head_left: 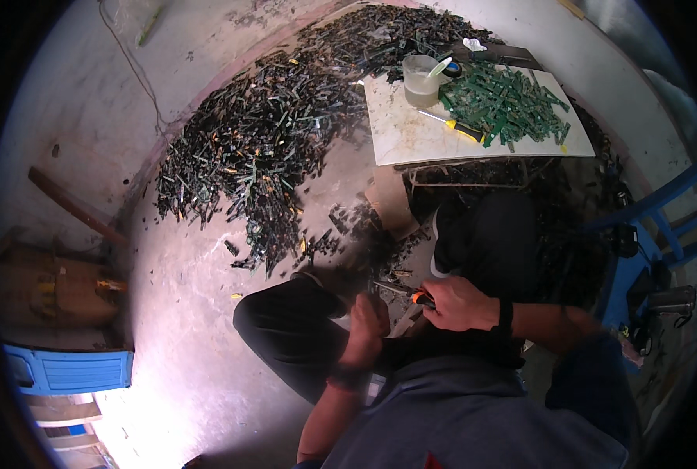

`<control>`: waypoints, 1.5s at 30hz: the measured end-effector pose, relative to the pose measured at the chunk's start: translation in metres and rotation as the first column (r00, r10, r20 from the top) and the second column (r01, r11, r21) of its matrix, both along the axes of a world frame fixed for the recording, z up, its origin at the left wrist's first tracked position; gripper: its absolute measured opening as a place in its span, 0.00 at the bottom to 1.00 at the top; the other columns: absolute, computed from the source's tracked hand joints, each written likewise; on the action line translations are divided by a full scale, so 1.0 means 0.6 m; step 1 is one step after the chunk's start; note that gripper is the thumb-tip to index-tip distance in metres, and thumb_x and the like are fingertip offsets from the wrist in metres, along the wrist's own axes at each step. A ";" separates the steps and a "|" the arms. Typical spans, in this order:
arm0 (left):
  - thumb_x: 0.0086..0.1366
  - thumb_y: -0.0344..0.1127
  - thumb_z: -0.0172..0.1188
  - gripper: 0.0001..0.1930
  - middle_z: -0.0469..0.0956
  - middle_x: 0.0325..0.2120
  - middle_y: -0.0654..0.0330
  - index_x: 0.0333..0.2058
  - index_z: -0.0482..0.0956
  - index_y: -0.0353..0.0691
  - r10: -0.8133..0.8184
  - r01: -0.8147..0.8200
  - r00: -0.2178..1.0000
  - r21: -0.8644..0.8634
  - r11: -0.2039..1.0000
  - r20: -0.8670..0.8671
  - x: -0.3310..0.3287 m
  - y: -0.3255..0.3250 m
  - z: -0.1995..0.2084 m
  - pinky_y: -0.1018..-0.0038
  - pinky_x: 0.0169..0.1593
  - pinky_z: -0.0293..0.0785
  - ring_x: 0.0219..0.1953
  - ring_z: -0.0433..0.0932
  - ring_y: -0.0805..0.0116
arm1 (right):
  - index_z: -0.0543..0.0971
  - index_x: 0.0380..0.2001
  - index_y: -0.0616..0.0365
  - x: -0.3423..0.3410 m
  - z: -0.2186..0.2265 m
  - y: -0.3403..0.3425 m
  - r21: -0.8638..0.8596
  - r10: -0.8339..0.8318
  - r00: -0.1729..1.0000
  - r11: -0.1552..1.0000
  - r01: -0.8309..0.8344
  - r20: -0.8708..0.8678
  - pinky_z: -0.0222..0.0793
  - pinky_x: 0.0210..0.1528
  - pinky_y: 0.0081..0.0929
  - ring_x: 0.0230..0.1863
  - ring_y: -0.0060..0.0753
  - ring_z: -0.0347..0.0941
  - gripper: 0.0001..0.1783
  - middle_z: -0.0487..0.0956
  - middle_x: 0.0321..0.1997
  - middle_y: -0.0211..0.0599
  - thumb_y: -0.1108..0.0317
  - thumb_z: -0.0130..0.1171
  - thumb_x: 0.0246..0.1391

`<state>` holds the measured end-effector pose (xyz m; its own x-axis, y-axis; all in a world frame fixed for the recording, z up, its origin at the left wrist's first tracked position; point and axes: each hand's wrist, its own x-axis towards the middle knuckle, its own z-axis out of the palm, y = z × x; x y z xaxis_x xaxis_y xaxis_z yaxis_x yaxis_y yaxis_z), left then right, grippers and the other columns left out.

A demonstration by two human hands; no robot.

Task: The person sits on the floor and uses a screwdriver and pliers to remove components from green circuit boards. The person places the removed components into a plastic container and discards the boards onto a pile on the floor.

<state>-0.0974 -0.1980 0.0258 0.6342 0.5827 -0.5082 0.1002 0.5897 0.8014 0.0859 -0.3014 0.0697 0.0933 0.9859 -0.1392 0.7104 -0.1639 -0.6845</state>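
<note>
My right hand (459, 303) is closed around pliers with orange-and-black handles (423, 298). Their metal jaws (391, 287) point left, close to the fingertips of my left hand (369, 319). That left hand is curled, its fingers pressed together near a small dark piece at the jaws. I cannot make out what the piece is. Both hands are low between my bent knees, over the floor. Beyond them, a heap of dark, narrow strips (247, 156) spreads over the floor, with green and orange bits among them.
Ahead to the right stands a low white-topped table (399, 137). It bears green circuit board strips (509, 105), a clear plastic cup (421, 82) and a yellow-and-black screwdriver (466, 130). Blue chairs (665, 227) flank my right; a cardboard box (59, 289) and blue stool (75, 371) are leftward.
</note>
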 end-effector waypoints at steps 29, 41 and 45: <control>0.68 0.59 0.38 0.27 0.53 0.10 0.69 0.16 0.58 0.46 0.073 -0.085 0.996 -0.380 0.921 -0.045 0.007 0.015 0.027 0.79 0.15 0.48 0.10 0.51 0.75 | 0.72 0.29 0.64 0.030 0.059 0.017 -0.160 0.145 0.982 0.979 -0.124 0.123 0.71 0.32 0.43 0.29 0.52 0.75 0.15 0.77 0.27 0.48 0.64 0.57 0.42; 0.69 0.59 0.32 0.29 0.51 0.10 0.69 0.16 0.58 0.45 -0.020 0.029 0.999 -0.407 0.913 0.025 -0.001 0.007 0.024 0.77 0.17 0.48 0.11 0.49 0.75 | 0.72 0.33 0.62 0.051 0.021 0.010 -0.468 -0.252 0.475 0.777 -0.420 -0.843 0.63 0.22 0.23 0.21 0.25 0.66 0.11 0.71 0.23 0.31 0.68 0.53 0.45; 0.67 0.61 0.37 0.28 0.53 0.11 0.70 0.16 0.58 0.46 -0.082 0.150 0.982 -0.436 0.887 0.172 -0.008 0.013 0.032 0.77 0.18 0.49 0.13 0.50 0.75 | 0.71 0.34 0.62 0.035 -0.014 -0.001 -0.352 -0.412 0.022 0.747 -0.564 -0.911 0.61 0.22 0.22 0.23 0.24 0.65 0.12 0.70 0.26 0.35 0.70 0.53 0.44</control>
